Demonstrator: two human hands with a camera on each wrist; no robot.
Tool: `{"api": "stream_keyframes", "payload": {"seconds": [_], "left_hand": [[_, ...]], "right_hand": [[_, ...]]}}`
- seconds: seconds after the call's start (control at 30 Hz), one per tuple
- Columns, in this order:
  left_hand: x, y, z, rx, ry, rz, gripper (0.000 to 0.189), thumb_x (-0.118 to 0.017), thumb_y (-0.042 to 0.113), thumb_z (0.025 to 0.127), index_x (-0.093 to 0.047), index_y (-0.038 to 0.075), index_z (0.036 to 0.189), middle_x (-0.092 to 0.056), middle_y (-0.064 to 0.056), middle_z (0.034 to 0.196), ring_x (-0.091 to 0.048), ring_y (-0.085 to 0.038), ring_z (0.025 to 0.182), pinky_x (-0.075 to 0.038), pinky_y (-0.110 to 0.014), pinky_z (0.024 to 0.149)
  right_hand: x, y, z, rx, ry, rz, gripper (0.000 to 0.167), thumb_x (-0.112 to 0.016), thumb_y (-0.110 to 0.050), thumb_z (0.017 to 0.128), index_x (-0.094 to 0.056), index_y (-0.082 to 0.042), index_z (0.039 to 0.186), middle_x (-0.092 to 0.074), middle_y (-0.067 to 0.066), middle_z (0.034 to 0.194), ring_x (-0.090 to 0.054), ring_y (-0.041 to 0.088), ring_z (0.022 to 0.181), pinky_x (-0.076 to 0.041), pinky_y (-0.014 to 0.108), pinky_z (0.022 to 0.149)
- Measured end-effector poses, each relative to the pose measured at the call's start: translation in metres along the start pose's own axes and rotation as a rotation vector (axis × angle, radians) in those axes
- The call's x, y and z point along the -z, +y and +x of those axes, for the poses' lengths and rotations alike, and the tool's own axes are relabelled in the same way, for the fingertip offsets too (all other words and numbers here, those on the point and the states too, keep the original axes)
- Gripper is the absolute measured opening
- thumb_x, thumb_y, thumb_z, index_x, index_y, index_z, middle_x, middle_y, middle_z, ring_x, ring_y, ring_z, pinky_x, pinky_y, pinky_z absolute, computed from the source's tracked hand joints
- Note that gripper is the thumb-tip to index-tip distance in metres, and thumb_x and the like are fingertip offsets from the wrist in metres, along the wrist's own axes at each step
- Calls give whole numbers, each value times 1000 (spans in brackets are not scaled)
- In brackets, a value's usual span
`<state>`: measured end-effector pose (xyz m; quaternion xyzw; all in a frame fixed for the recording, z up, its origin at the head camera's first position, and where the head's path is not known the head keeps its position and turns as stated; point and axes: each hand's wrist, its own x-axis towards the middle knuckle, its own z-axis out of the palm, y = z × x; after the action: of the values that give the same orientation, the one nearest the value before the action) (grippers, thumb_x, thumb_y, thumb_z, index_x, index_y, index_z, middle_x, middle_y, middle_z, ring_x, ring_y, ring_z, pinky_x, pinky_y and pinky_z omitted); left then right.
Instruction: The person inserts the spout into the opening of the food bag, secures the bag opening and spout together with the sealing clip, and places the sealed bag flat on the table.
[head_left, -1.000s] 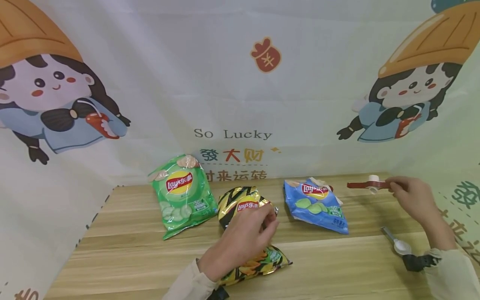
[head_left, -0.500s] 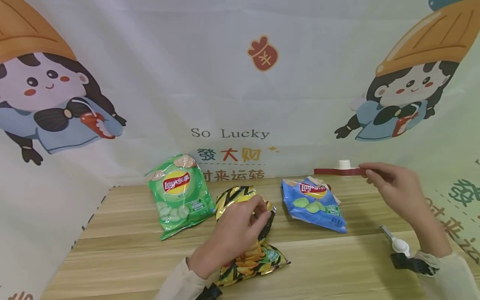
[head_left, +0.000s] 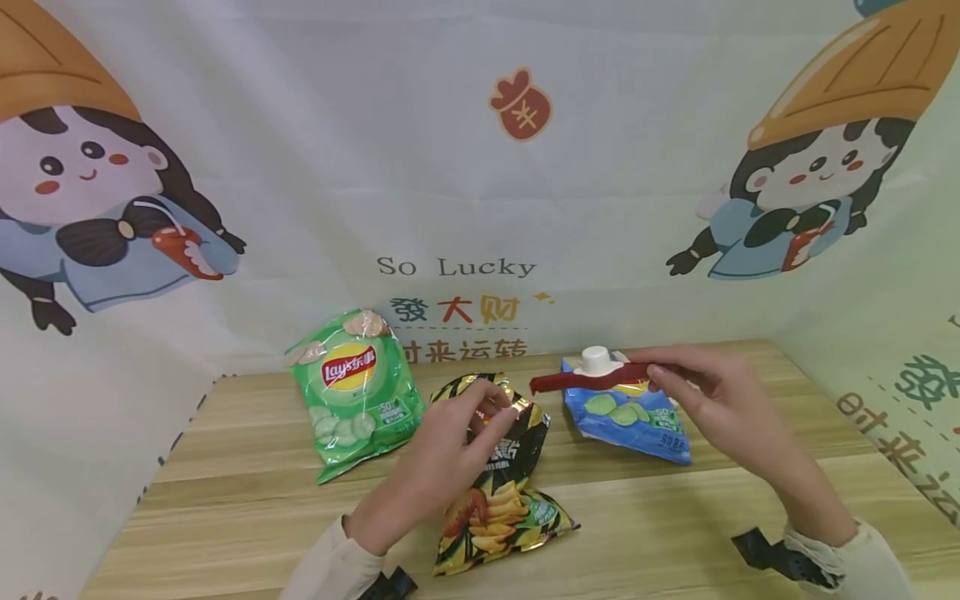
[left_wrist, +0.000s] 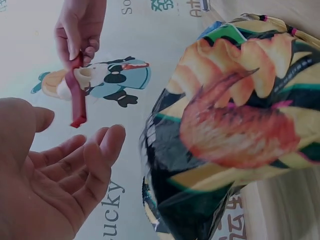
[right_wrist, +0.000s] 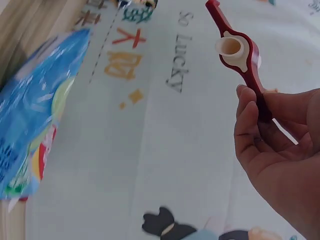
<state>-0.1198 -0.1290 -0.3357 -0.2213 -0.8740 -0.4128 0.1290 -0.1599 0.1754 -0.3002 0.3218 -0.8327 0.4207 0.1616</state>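
My right hand (head_left: 720, 408) pinches one end of a dark red sealing clip (head_left: 555, 383) with a white capped spout at its middle. In the head view the clip appears level, overlapping the top of the blue Lay's chip bag (head_left: 622, 421). The right wrist view shows the hollow underside of the clip's spout (right_wrist: 231, 46), with thumb and fingers gripping the near end. My left hand (head_left: 431, 458) hovers over a black-and-yellow chip bag (head_left: 495, 533), fingers loosely bent and holding nothing. In the left wrist view a gap separates the left hand (left_wrist: 65, 175) from the clip (left_wrist: 78, 107).
A green Lay's bag (head_left: 352, 375) lies at the back left of the wooden table (head_left: 247, 492). Behind the table hangs a printed cloth (head_left: 337, 167) with cartoon figures, which also runs along both sides.
My right hand has carried the clip leftward from the table's right side, coming over the blue bag. My left hand has shifted slightly left. The white spoon-like item no longer shows near the right wrist.
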Motion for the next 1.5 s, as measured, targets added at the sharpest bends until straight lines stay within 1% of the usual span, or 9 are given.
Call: {"api": "stream_keyframes", "payload": {"seconds": [0.17,0.4,0.57,0.8,0.93,1.13,1.27,1.4,1.5], "left_hand": [[9,0,-6,30,-78,-100,27,-53,36,104,-64,12,110,-68,-1,87,-63,-13,66,-50,-27,56],[19,-1,-16,-8,-214,-257,35,-50,34,105,-64,7,88,-62,-5,71,-57,-19,53,-49,-27,48],[27,5,-21,-9,-260,-322,31,-53,31,104,-65,8,88,-61,-3,69,-56,-15,54,-49,-27,48],[40,18,-28,-48,-383,-483,25,-50,18,105,-64,5,89,-60,-8,67,-53,-15,50,-46,-28,44],[42,19,-28,-54,-418,-509,23,-50,17,105,-65,8,90,-59,-7,68,-52,-20,51,-46,-26,45],[41,20,-29,-60,-424,-527,23,-52,15,104,-66,7,88,-60,-7,70,-51,-22,51,-44,-24,44],[40,24,-30,-60,-371,-414,21,-56,22,103,-68,11,91,-62,-3,68,-55,-11,55,-47,-23,48],[35,27,-30,-116,-280,-218,21,-57,29,103,-69,15,93,-59,7,65,-55,-3,56,-48,-23,49],[30,28,-30,-170,-236,-71,25,-55,32,103,-67,15,91,-55,12,64,-51,1,56,-45,-20,48]], "right_hand": [[-17,-16,0,32,-68,116,27,-62,0,96,-72,-11,119,-70,2,117,-65,12,88,-56,24,73],[-35,-31,0,64,-198,178,25,-62,-6,97,-72,-16,117,-72,-6,104,-66,13,89,-55,26,72],[-35,-35,-6,59,-387,181,13,-59,-15,101,-71,-19,105,-65,-11,79,-58,7,65,-50,25,57],[-28,-33,-8,114,-559,507,25,-49,6,100,-69,-10,102,-55,4,66,-48,18,54,-43,24,48],[-26,-30,-6,108,-601,589,29,-47,11,99,-70,-6,103,-55,7,65,-47,21,55,-44,26,49],[-29,-24,-4,123,-619,613,29,-46,12,99,-69,-5,101,-55,9,65,-48,23,55,-44,28,49],[-28,-25,-4,78,-576,520,25,-50,5,100,-70,-8,105,-60,6,71,-55,20,60,-48,29,54],[-29,-33,-7,60,-418,304,20,-63,-8,97,-71,-19,112,-68,-4,90,-61,15,78,-53,29,66],[-35,-42,-10,132,-261,109,25,-74,-19,91,-70,-28,114,-66,-13,107,-57,11,98,-51,27,77]]}}
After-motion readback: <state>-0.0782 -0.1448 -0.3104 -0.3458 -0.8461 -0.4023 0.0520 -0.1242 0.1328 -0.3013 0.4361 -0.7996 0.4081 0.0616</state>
